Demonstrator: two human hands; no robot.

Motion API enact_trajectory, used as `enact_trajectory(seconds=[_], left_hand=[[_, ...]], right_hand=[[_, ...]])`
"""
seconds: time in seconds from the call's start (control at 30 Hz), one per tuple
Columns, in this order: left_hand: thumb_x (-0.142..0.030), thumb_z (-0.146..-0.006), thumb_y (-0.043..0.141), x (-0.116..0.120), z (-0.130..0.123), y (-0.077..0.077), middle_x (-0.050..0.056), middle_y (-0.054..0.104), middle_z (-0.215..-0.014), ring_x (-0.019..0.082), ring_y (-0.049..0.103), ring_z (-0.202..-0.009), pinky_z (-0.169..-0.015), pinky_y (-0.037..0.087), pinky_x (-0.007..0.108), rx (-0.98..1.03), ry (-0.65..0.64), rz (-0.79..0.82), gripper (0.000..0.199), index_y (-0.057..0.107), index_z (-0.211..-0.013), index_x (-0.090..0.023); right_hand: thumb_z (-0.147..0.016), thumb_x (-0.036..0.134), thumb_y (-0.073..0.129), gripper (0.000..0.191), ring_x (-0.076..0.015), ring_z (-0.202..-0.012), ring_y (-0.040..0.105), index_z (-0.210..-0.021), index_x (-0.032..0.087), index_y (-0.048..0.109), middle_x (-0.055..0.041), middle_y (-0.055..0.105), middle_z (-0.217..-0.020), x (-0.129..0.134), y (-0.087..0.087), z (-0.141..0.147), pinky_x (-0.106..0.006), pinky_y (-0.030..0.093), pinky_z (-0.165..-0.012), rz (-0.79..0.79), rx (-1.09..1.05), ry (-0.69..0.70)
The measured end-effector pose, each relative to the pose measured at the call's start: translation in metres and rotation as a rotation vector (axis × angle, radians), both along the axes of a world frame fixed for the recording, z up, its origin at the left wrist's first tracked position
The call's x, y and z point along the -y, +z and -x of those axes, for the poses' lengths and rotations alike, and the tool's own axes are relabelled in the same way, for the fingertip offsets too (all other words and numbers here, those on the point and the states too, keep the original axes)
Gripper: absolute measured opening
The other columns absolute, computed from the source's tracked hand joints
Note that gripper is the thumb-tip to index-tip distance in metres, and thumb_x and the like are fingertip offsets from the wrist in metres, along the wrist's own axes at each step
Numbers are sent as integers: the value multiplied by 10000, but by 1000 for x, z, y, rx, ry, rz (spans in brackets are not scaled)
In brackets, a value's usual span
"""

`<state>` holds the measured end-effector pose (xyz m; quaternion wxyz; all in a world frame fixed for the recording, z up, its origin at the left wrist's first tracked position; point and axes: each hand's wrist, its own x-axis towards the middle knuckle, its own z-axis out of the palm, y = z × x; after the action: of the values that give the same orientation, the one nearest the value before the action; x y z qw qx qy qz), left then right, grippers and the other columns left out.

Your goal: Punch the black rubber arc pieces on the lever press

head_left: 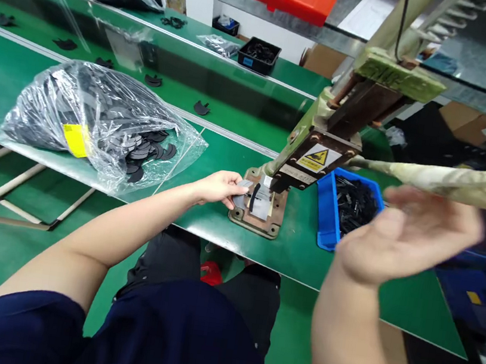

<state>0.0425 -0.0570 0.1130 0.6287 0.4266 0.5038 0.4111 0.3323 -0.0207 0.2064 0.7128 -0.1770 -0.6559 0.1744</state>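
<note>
In the head view, the writing gathers on the hand press [311, 146]: a white label [319, 158] carries a yellow warning triangle with a black symbol, and small characters beneath it that are too fine to read. Below that is a pale strip [297, 176] with faint, illegible marks. The clear bag [93, 119] of dark curved pieces wears a yellow sticker [75, 140] with no readable text. A blue label on the black bin [259, 56] at the back is likewise unreadable.

The left hand [222, 189] has thumb and fingers drawn together at the left edge of the fixture [260, 205], on the press's base plate; I cannot tell whether they pinch a piece. A black curved strip [254, 197] lies on the fixture, just beside the fingertips. The right hand [406, 244] is blurred, raised at the underside of the press's wrapped lever [460, 183]; I cannot tell whether it grasps or only meets it. Between that hand and the press, a blue bin [325, 214] of small black parts sits on the green surface [206, 219].
</note>
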Motion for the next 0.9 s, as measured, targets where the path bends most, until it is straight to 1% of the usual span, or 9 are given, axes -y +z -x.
enact_trajectory(seconds=[0.07, 0.13, 0.17, 0.23, 0.3, 0.4, 0.63, 0.8, 0.9], left_hand=[[-452, -830, 891, 22, 1, 12, -2, 697, -708, 108, 686, -555, -526, 614, 221, 30, -20, -39, 422, 581, -843, -166], [-478, -816, 890, 41, -3, 21, -4, 697, -720, 115, 689, -574, -525, 616, 228, 54, -50, -75, 432, 591, -860, -170], [-491, -811, 888, 48, -6, 25, -5, 695, -722, 116, 689, -578, -525, 616, 231, 62, -68, -87, 437, 594, -864, -171], [-515, -808, 879, 60, -14, 30, -2, 697, -730, 118, 689, -583, -526, 612, 231, 69, -105, -103, 446, 600, -869, -173], [-530, -804, 876, 68, -21, 33, 7, 705, -743, 115, 685, -577, -520, 602, 225, 66, -136, -106, 456, 600, -865, -172], [-533, -790, 889, 75, -26, 35, 6, 695, -712, 106, 665, -546, -501, 581, 210, 65, -155, -104, 469, 601, -856, -170], [-549, -741, 936, 74, -33, 37, -1, 665, -645, 102, 630, -499, -456, 552, 201, 136, -201, -14, 527, 618, -872, -149], [-537, -725, 952, 78, -51, 30, -11, 666, -679, 86, 613, -490, -448, 548, 192, 238, -156, 61, 539, 605, -888, -157], [-533, -728, 951, 79, -55, 27, -4, 670, -702, 94, 631, -505, -466, 567, 205, 295, -201, 135, 534, 598, -887, -165]], right_hand=[[-910, 139, 712, 386, -81, -1020, 669, -1274, 242, 629, 0, 653, -1123, 25, -47, 21, -240, 552, -958, 149, 48, 1], [-891, 200, 750, 360, -134, -912, 718, -1239, 220, 662, -34, 726, -1032, 50, -89, 42, -292, 611, -833, 321, 186, 97], [-883, 238, 767, 362, -160, -905, 735, -1232, 223, 672, -52, 750, -1036, 61, -106, 51, -316, 626, -801, 388, 243, 142], [-896, 315, 760, 283, -183, -890, 741, -1160, 240, 691, -52, 765, -1015, 77, -126, 63, -346, 636, -783, 483, 300, 192], [-907, 362, 745, 200, -182, -872, 725, -1066, 250, 697, -33, 753, -980, 86, -134, 67, -360, 628, -796, 536, 309, 207], [-898, 372, 749, 165, -177, -861, 694, -998, 254, 693, -23, 724, -970, 92, -134, 64, -368, 606, -815, 563, 295, 212], [-927, 395, 704, 163, -170, -838, 663, -970, 242, 668, -26, 694, -923, 102, -136, 58, -357, 596, -813, 581, 267, 173], [-955, 399, 665, 157, -183, -882, 680, -1003, 252, 640, -37, 692, -969, 109, -142, 55, -366, 602, -827, 588, 234, 104], [-967, 385, 645, 133, -186, -877, 681, -997, 258, 617, -35, 682, -959, 113, -144, 52, -370, 601, -823, 589, 249, 96]])
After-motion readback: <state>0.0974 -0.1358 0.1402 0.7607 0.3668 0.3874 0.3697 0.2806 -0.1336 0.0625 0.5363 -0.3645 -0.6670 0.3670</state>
